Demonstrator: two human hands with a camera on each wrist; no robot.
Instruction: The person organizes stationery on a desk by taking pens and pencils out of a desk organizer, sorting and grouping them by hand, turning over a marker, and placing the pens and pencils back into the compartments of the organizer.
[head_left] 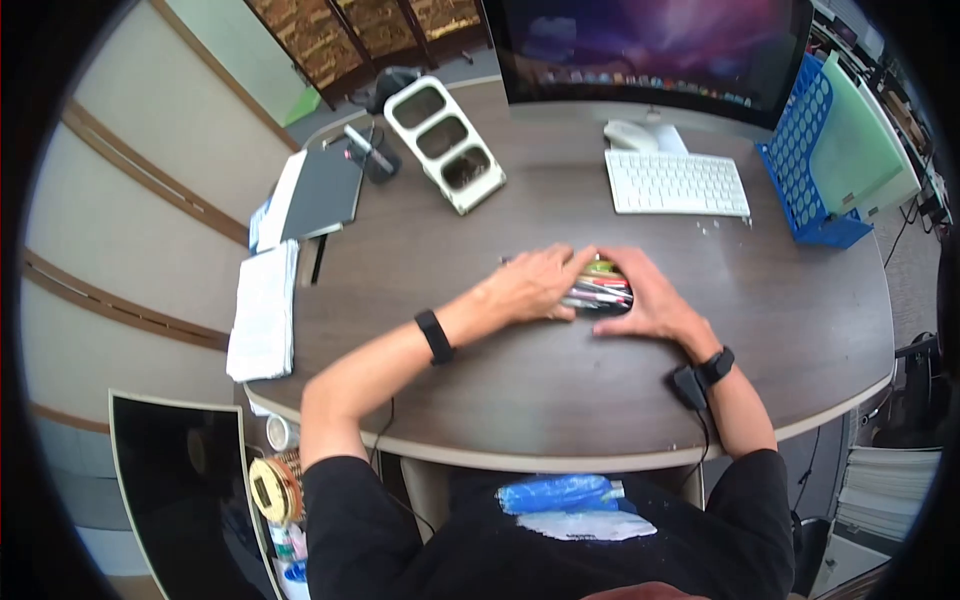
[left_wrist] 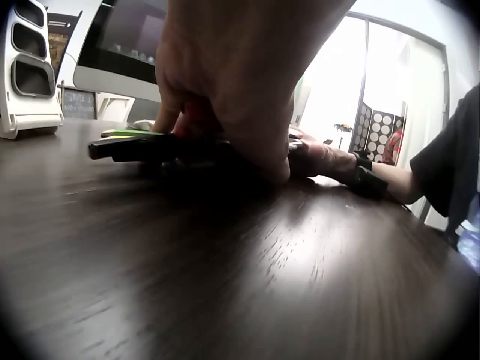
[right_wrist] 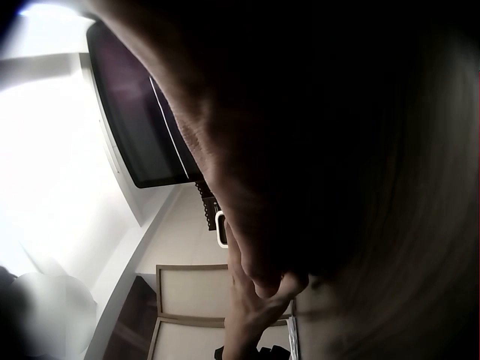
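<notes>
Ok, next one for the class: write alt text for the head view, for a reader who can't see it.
A person's left hand and right hand curl around a bunch of pens on a brown desk. Beyond are a white three-opening stand, a keyboard and a monitor.

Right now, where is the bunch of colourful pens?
In the head view, the bunch of colourful pens is just right of the middle on the brown desk, between the left hand and right hand, below the white keyboard.
</notes>
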